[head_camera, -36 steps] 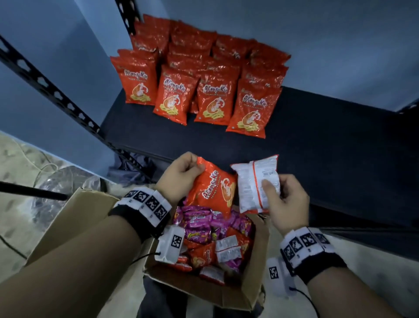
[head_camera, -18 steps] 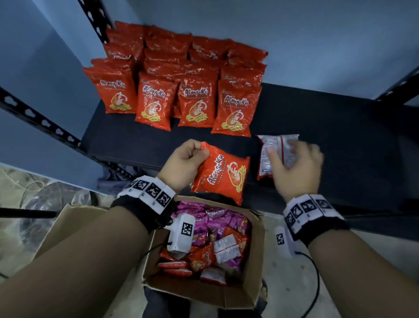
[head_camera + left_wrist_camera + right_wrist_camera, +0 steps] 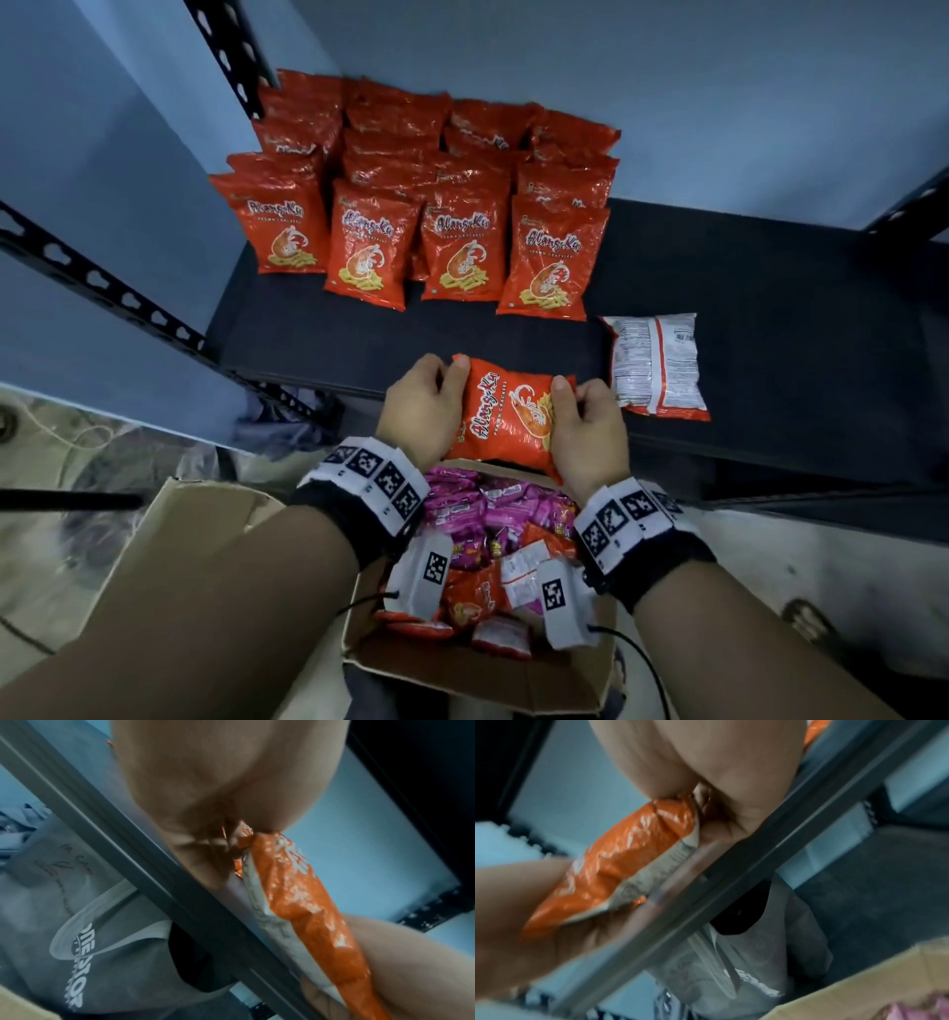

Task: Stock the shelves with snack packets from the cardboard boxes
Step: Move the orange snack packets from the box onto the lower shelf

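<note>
An orange prawn-cracker packet [image 3: 506,411] hangs over the front edge of the dark shelf [image 3: 770,308]. My left hand [image 3: 426,395] grips its left end and my right hand [image 3: 585,416] grips its right side. The same packet [image 3: 303,902] shows edge-on in the left wrist view, pinched at one end by my left hand [image 3: 226,801]. In the right wrist view my right hand [image 3: 706,770] holds the packet [image 3: 618,866] too. A white-backed packet [image 3: 655,365] lies face down on the shelf to the right. Several orange packets [image 3: 416,205] stand in rows at the shelf's back left.
An open cardboard box [image 3: 462,668] with pink and orange packets [image 3: 488,524] sits on the floor below my wrists. Black perforated uprights [image 3: 102,288] frame the shelf's left side. The right half of the shelf shows bare dark board.
My right hand laid the white-backed packet on the shelf, let go, and came left to grip the orange packet. The orange packet moved forward over the shelf edge.
</note>
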`<state>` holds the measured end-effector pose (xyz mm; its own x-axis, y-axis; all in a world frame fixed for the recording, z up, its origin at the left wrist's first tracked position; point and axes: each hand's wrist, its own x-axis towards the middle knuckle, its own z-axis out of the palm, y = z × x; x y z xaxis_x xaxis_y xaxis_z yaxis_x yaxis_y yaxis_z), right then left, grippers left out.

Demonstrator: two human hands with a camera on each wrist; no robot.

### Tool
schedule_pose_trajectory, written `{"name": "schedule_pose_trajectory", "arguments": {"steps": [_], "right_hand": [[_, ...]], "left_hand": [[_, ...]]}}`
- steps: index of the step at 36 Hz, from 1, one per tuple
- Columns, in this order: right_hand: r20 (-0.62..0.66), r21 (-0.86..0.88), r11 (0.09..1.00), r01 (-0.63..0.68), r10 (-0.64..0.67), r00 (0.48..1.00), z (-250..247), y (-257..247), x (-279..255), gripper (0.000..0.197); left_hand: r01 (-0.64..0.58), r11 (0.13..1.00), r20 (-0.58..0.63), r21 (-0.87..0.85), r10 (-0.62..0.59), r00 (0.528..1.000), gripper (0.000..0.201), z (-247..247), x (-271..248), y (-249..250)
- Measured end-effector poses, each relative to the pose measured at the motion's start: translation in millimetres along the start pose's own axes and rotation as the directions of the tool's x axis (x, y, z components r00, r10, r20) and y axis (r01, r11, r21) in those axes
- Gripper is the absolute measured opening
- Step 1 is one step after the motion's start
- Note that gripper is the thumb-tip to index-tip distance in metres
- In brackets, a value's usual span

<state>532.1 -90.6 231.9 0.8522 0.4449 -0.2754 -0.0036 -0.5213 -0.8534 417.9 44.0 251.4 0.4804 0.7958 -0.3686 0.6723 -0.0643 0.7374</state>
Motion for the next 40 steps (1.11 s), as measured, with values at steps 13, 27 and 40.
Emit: {"name": "schedule_pose_trajectory", "arguments": {"steps": [13, 27, 40], "right_hand": [[-0.003, 0.119, 0.993, -0.012, 0.012, 1.0, 24.8, -10.7, 1.9, 0.037], [-0.023, -0.1, 0.974, 0.203, -0.206, 0.978, 29.1, -27.1, 3.7, 0.042], [0.296, -0.269, 0.919, 0.288, -0.206, 0.933, 32.5, -39.2, 12.5, 0.033]], "left_hand": [[0.076, 0.996, 0.073, -0.047, -0.073, 0.995, 0.06, -16.2, 4.0, -10.9], [-0.18, 0.983, -0.134, -0.035, 0.174, 0.976, 0.041, -47.8, 18.3, -15.9], [-0.477, 0.869, 0.121, 0.132, 0.464, 0.878, 0.035, -90.5, 41.9, -11.5]]}}
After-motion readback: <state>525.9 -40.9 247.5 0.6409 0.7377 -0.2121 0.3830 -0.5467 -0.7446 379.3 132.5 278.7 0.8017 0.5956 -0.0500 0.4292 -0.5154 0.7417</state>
